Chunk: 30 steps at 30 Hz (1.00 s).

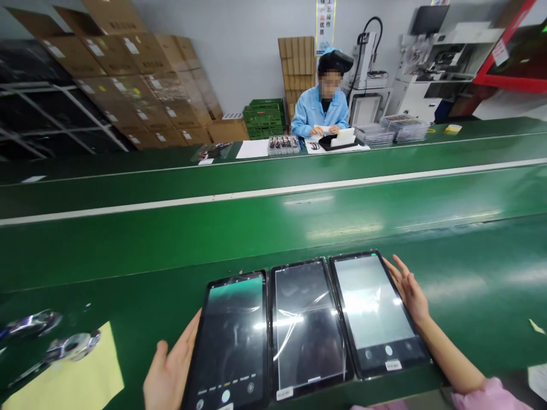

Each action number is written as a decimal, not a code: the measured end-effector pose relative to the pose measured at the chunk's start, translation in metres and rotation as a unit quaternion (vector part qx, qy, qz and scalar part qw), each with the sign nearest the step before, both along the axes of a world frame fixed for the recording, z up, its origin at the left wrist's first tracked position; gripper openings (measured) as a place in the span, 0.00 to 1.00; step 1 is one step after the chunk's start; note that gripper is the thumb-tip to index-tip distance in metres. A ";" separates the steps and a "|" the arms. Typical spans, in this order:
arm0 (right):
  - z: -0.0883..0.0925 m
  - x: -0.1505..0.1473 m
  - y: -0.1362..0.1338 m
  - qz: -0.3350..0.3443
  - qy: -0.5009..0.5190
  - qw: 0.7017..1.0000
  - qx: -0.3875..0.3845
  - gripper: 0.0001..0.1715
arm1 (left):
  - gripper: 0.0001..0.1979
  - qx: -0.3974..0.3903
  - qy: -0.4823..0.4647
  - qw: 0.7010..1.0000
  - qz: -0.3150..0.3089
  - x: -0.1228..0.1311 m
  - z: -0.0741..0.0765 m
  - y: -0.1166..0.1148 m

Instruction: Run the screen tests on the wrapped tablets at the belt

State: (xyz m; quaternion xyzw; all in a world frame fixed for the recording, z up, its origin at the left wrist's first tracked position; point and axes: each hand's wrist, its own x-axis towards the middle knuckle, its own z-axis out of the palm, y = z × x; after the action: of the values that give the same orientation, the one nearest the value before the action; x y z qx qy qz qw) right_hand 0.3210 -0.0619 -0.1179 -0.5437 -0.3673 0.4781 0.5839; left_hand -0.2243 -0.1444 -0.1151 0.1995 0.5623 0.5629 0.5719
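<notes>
Loosely spread and holding nothing, each grip brackets a row of screens: the left hand (pixel 170 369) lies palm-in against the outer side of the left tablet (pixel 233 341), while the right hand (pixel 408 289), fingers straight, rests along the outer side of the right tablet (pixel 376 313). Between them sits the middle tablet (pixel 305 324). All three lie face up, long sides together, at the near edge of the green counter (pixel 128 250). The open palms on either flank appear to be there to keep the row square and tight rather than to lift anything. The upturned glass lets the lit displays be read from above, with round on-screen buttons showing at the near ends of the outer two. Toward the near left corner, a yellow sheet (pixel 72 378) lies under shiny wrapped pieces (pixel 72 346), well apart from the tablets. A white stripe (pixel 273 193) runs the length of the counter. At its far edge a co-worker in a blue coat (pixel 320 108) bends over small items, with a parts tray (pixel 283 144) just beside, and stacked cardboard boxes (pixel 141 74) against the wall behind
</notes>
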 end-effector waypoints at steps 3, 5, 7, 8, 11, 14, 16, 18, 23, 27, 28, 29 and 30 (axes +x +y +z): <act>0.001 -0.002 0.032 -0.002 -0.001 1.000 0.023 0.46 | 0.43 0.042 -0.132 0.990 -0.020 -0.004 0.003 0.040; 0.002 -0.003 0.059 -0.004 0.002 0.999 0.037 0.45 | 0.42 0.060 -0.163 0.984 -0.027 -0.005 0.005 0.073; 0.004 -0.004 0.086 -0.009 0.003 0.999 0.049 0.45 | 0.40 0.063 -0.150 0.987 -0.015 -0.002 0.011 0.104; 0.005 -0.005 0.098 -0.012 0.005 0.998 0.055 0.45 | 0.39 0.062 -0.138 0.988 -0.007 0.001 0.015 0.119; 0.006 -0.006 0.128 -0.017 0.009 0.998 0.068 0.45 | 0.39 0.072 -0.093 0.993 0.006 0.011 0.029 0.149; 0.005 -0.006 0.141 -0.018 0.011 0.997 0.075 0.43 | 0.42 0.078 -0.064 0.995 0.007 0.017 0.037 0.159; 0.005 -0.006 0.142 -0.020 0.013 0.997 0.079 0.41 | 0.43 0.079 -0.054 0.995 0.009 0.018 0.038 0.160; 0.004 -0.006 0.141 -0.022 0.015 0.996 0.084 0.40 | 0.44 0.082 -0.044 0.996 0.006 0.015 0.036 0.161; 0.007 -0.006 0.138 -0.028 0.004 0.996 0.090 0.40 | 0.35 0.062 0.034 0.997 0.006 0.011 0.029 0.168; 0.009 -0.003 0.129 -0.035 -0.031 0.996 0.076 0.40 | 0.28 0.048 0.101 0.994 0.016 0.004 0.030 0.165; 0.009 -0.002 0.125 -0.037 -0.043 0.996 0.068 0.39 | 0.26 0.039 0.108 0.993 0.017 0.001 0.031 0.162; 0.010 0.000 0.121 -0.037 -0.056 0.996 0.058 0.38 | 0.23 0.027 0.118 0.992 0.016 -0.002 0.032 0.159; 0.011 0.002 0.117 -0.036 -0.069 0.996 0.048 0.37 | 0.20 0.014 0.129 0.991 0.013 -0.006 0.033 0.156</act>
State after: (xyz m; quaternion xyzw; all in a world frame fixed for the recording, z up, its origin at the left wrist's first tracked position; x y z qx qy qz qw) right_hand 0.3231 0.0554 -0.1073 -0.5599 -0.4095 0.4002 0.5989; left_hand -0.2298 0.0116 -0.0824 0.2711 0.6258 0.5482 0.4841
